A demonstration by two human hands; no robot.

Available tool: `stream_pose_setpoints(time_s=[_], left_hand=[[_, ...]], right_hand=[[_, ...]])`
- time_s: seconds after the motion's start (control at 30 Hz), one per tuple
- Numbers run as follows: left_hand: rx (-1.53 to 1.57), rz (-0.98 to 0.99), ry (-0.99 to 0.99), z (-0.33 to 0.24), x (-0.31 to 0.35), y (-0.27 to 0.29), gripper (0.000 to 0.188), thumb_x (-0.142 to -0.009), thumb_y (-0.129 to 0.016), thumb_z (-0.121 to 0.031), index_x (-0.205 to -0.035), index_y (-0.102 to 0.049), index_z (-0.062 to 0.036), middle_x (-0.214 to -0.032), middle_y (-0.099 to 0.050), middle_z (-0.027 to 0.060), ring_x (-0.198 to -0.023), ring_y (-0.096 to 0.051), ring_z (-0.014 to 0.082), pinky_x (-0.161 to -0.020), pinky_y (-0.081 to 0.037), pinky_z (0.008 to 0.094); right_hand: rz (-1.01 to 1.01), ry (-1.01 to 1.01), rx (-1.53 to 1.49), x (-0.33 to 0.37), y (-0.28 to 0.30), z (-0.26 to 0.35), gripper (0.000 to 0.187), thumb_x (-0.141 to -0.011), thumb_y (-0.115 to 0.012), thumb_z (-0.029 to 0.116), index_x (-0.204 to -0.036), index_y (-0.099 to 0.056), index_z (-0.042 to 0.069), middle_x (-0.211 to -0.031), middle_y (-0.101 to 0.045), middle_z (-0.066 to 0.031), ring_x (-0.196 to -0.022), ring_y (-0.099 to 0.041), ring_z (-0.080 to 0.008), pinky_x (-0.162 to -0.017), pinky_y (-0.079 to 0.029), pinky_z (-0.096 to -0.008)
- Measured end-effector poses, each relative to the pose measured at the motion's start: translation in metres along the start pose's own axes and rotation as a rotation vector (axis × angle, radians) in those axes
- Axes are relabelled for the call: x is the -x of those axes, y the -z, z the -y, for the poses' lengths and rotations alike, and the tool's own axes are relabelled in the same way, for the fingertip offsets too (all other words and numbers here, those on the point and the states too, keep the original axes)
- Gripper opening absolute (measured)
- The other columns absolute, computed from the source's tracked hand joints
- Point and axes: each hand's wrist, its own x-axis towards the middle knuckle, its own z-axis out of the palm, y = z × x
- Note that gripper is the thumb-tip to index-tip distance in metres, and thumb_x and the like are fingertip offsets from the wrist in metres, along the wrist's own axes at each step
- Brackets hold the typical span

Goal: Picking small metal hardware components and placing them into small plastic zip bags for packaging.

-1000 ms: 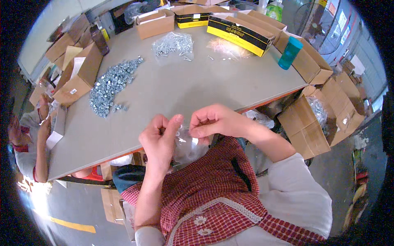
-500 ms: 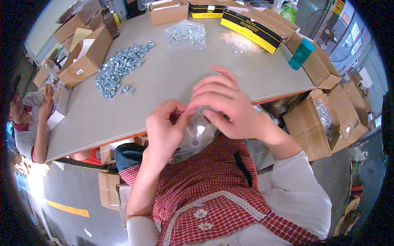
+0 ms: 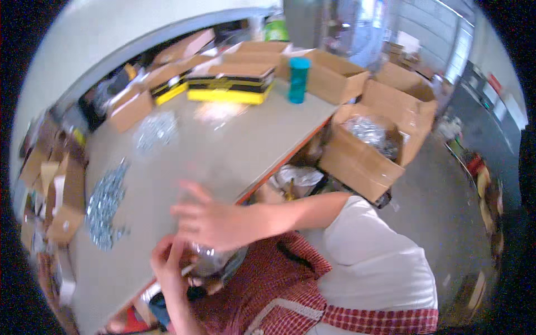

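My left hand is at the table's near edge, its fingers closed at the top of a clear plastic bag; the exact grip is blurred. The bag hangs in front of my checked red apron, partly hidden by my hands. Just above the bag is my right hand, its visible fingers stretched and apart, smeared by motion. Its thumb is hidden. Beyond my left hand, a pile of small silvery metal parts lies on the grey table.
Farther back lie a clear bag of metal pieces and a pale heap of small items. A yellow-and-black box and a teal bottle stand behind. An open carton with shiny bags stands right of the table.
The view has swung to the right, so the table and its contents sit farther left. Both hands stay together at the bag; the right hand's fingers look more spread. The co-worker is out of view.
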Motion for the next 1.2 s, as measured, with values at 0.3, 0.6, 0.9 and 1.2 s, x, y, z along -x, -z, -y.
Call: stream_pose_setpoints(time_s=[0.3, 0.6, 0.9, 1.2], left_hand=[[-0.181, 0.099, -0.061, -0.007, -0.011, 0.003, 0.012, -0.083, -0.067, -0.008, -0.084, -0.065, 0.0039, -0.068, -0.065, 0.0062, -0.059, -0.061, 0.0129, -0.057, -0.049, 0.0247], [0.031, -0.067, -0.123, -0.014, -0.005, -0.008, 0.029, -0.094, -0.062, -0.021, -0.112, -0.063, 0.0016, -0.13, -0.061, 0.0153, -0.114, -0.061, 0.0247, -0.095, -0.049, 0.0357], [0.316, -0.199, -0.006, -0.014, 0.001, -0.002, 0.009, -0.098, -0.06, -0.014, -0.097, -0.058, -0.0055, -0.067, -0.056, -0.0042, -0.048, -0.038, 0.0024, -0.044, -0.026, 0.0186], [-1.001, -0.454, -0.788, -0.027, 0.007, -0.013, 0.045, -0.076, -0.069, -0.004, -0.119, -0.056, -0.0019, -0.11, -0.063, 0.0143, -0.108, -0.059, 0.0285, -0.092, -0.045, 0.0387]], right_hand=[[-0.043, 0.062, -0.426, 0.002, 0.023, 0.01, 0.01, -0.071, -0.066, 0.014, -0.071, -0.058, 0.009, -0.077, -0.063, -0.0033, -0.115, -0.054, -0.0298, -0.11, -0.005, -0.0765], [0.212, -0.184, -0.406, 0.015, 0.026, 0.007, 0.033, -0.075, -0.071, 0.02, -0.107, -0.071, 0.017, -0.128, -0.062, 0.0018, -0.141, -0.026, -0.0443, -0.105, 0.006, -0.0792], [0.415, -0.293, -0.418, 0.02, 0.035, -0.001, 0.047, -0.087, -0.067, 0.033, -0.134, -0.061, 0.034, -0.157, -0.035, 0.0071, -0.149, 0.005, -0.0433, -0.105, 0.015, -0.0745], [0.293, -0.32, -0.349, 0.021, 0.012, -0.003, 0.043, -0.087, -0.066, 0.036, -0.128, -0.065, 0.022, -0.151, -0.044, -0.0007, -0.148, -0.007, -0.0448, -0.106, 0.015, -0.0728]])
